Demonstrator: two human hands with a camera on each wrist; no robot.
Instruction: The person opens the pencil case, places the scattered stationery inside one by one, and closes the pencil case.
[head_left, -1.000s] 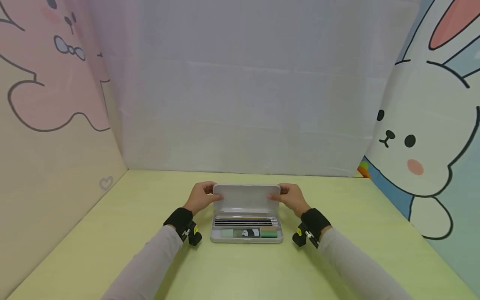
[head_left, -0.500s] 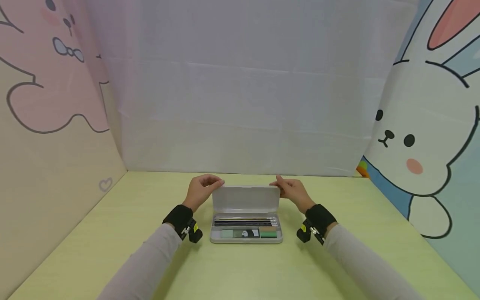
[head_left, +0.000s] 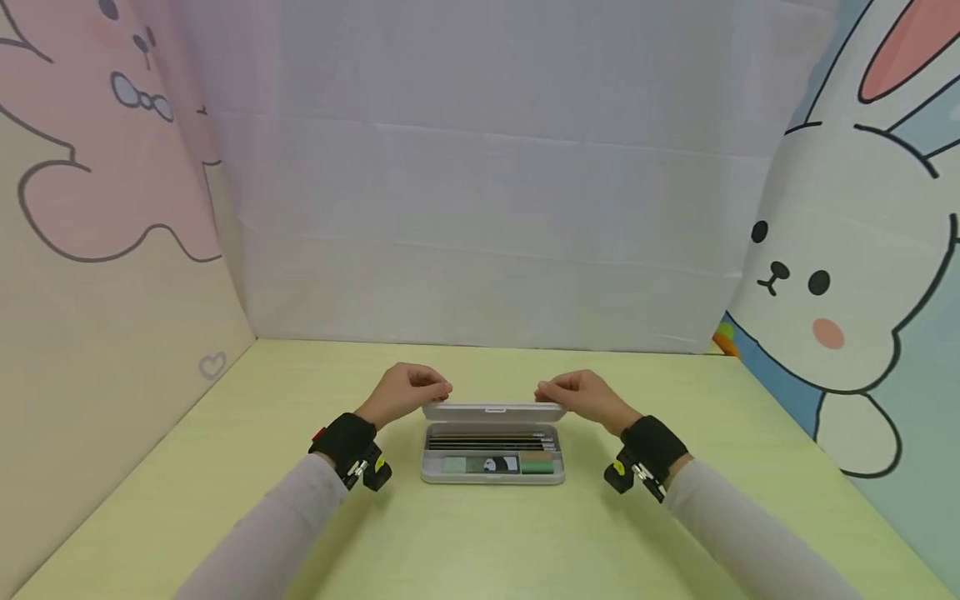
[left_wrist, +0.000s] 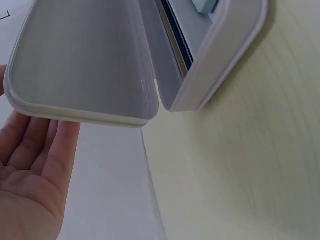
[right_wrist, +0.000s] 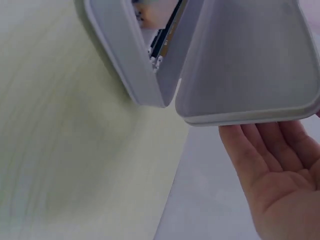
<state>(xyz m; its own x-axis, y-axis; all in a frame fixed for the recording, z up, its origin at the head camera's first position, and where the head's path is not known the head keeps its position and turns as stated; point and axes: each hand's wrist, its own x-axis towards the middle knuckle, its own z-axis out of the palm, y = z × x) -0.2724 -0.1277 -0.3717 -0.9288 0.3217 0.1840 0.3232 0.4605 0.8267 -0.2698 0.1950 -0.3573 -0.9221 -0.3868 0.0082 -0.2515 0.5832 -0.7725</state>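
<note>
In the middle of the table, a light grey pencil case (head_left: 492, 479) stands open, its hinged lid (head_left: 480, 414) tilted up at the back. Several dark pencils (head_left: 487, 442) lie in the rear section. In front are a panda-printed piece (head_left: 501, 465) and a small green-and-tan block (head_left: 537, 463). My left hand (head_left: 402, 392) holds the lid's left corner, its fingers behind the lid (left_wrist: 80, 60) in the left wrist view. At the right corner, my right hand (head_left: 592, 395) holds it likewise; the right wrist view shows those fingers under the lid (right_wrist: 250, 65). Both thumbs are mostly hidden in the wrist views.
The pale yellow table (head_left: 480, 542) runs back to a white sheet (head_left: 487, 208). Cartoon-printed panels stand on the left (head_left: 112, 333) and right (head_left: 825, 333). Each wrist wears a black strap with a small camera.
The lid has swung forward and down from nearly upright, so its front edge and clasp now show. Both hands have shifted onto its top corners and come down with it.
</note>
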